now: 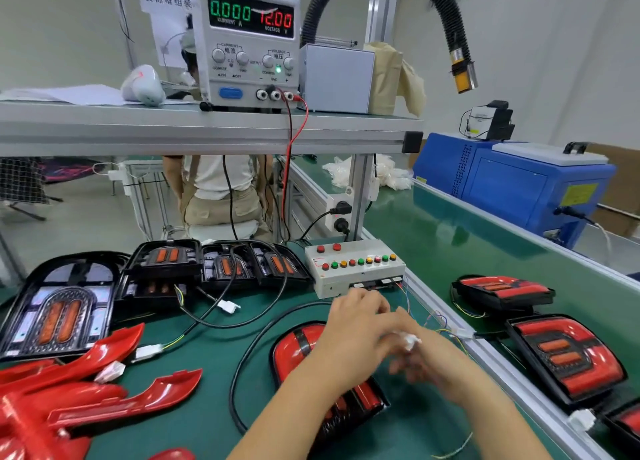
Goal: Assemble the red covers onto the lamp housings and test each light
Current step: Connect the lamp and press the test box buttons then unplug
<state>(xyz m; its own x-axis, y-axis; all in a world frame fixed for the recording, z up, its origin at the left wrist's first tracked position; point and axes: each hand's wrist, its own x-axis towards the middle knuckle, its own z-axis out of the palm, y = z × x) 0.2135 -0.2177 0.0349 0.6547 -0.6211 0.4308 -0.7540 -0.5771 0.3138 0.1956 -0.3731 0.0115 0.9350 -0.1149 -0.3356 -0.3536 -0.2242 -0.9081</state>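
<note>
Red-covered lamp housing [300, 350] lies at the bench's [221, 355] front edge; left hand [355, 324] pinches a white connector [410, 342], probably for testing; right hand [420, 362] blurred, grip unclear.

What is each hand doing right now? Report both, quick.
Left hand: fingers curled, apparently pinching the white connector.
Right hand: beside the connector, blurred by motion; cannot be told.

Motion blur on right hand [415, 359]; its grip on white connector [411, 342] unreadable. Much of near lamp [294, 349] hidden under left forearm [294, 394]. At near-left edge, red covers [121, 402] cut off.
</note>
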